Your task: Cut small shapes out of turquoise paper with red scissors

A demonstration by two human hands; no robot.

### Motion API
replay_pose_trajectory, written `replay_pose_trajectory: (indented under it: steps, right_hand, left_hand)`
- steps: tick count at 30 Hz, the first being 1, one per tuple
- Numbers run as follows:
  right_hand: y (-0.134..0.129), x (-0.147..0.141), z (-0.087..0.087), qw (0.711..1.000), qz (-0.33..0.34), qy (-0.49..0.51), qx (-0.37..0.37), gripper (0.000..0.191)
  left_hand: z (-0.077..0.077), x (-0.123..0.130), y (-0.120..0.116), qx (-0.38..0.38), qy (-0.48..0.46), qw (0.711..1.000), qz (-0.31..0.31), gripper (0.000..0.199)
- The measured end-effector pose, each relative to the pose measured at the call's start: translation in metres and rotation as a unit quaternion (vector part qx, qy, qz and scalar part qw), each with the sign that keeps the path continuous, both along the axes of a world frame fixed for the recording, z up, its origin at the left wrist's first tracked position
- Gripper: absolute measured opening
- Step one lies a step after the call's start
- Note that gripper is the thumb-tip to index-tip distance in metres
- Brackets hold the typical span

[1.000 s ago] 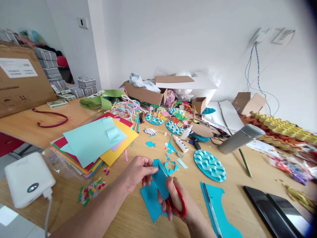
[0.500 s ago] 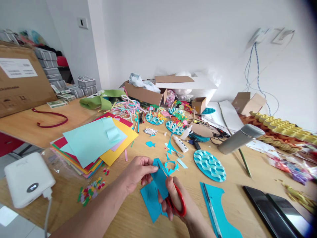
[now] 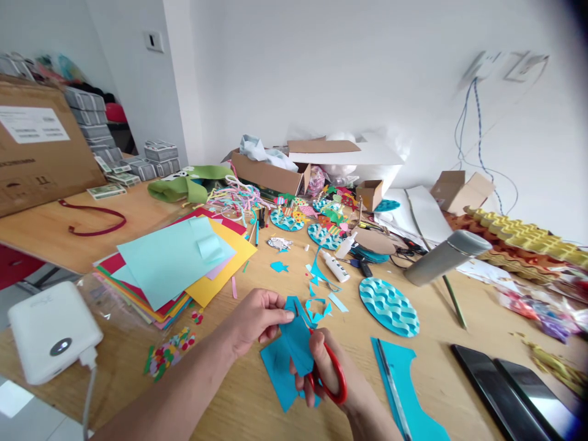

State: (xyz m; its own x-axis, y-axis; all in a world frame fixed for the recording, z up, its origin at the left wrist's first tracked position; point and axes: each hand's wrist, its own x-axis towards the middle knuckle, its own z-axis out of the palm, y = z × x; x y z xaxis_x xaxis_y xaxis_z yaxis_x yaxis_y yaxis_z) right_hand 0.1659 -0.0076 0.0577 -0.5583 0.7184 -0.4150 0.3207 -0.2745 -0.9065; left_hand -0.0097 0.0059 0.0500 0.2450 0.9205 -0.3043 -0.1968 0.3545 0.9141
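The blue paper piece (image 3: 296, 343) is between the two hands, slanting down from the left fingertips toward the right hand. The left hand (image 3: 269, 318) has its upper edge pinched between thumb and fingers, the other fingers curled beneath. The right hand (image 3: 319, 361) is closed around the red-handled scissors (image 3: 339, 380), thumb through one loop, close against the paper's lower right side; how far the blades are open I cannot tell. Under the hands, on the tabletop (image 3: 239, 392), lies a blue sheet (image 3: 278, 367), partly covered by the held piece. Just beyond the hands are blue offcuts (image 3: 318, 309) and, farther off, a small blue fish (image 3: 279, 267) and a white glue bottle (image 3: 336, 268). To the right sit a wavy-patterned blue oval (image 3: 389, 307) and a larger blue cutout (image 3: 408, 392) with a pen (image 3: 392, 386) on it. To the left is a stack of coloured paper (image 3: 169, 263), with paper confetti (image 3: 169, 354) nearer the left forearm.
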Motion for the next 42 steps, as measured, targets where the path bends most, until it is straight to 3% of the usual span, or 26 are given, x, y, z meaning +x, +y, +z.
replay_pose_trajectory:
  steps: [14,20,26,30,42]
  right_hand:
    - [0.001,0.002,-0.004,1.0,0.018,-0.009,0.024,0.074]
    - [-0.001,0.003,-0.006,1.0,-0.004,-0.007,0.026,0.065]
    - [0.003,0.003,-0.014,0.999,0.016,-0.011,0.034,0.079]
    - [0.004,0.004,-0.018,0.998,0.038,-0.014,0.04,0.078]
    - [0.004,-0.002,-0.01,1.0,-0.005,-0.021,-0.006,0.077]
  left_hand:
    - [0.001,0.0,0.0,0.0,0.026,1.0,-0.012,0.026]
    - [0.001,0.001,-0.001,-0.011,0.025,1.0,-0.008,0.027]
    - [0.0,0.004,-0.002,-0.01,0.02,1.0,0.005,0.026]
    - [-0.001,0.005,-0.001,-0.002,0.023,1.0,0.007,0.026]
    - [-0.004,0.005,0.0,-0.005,0.018,1.0,0.008,0.025]
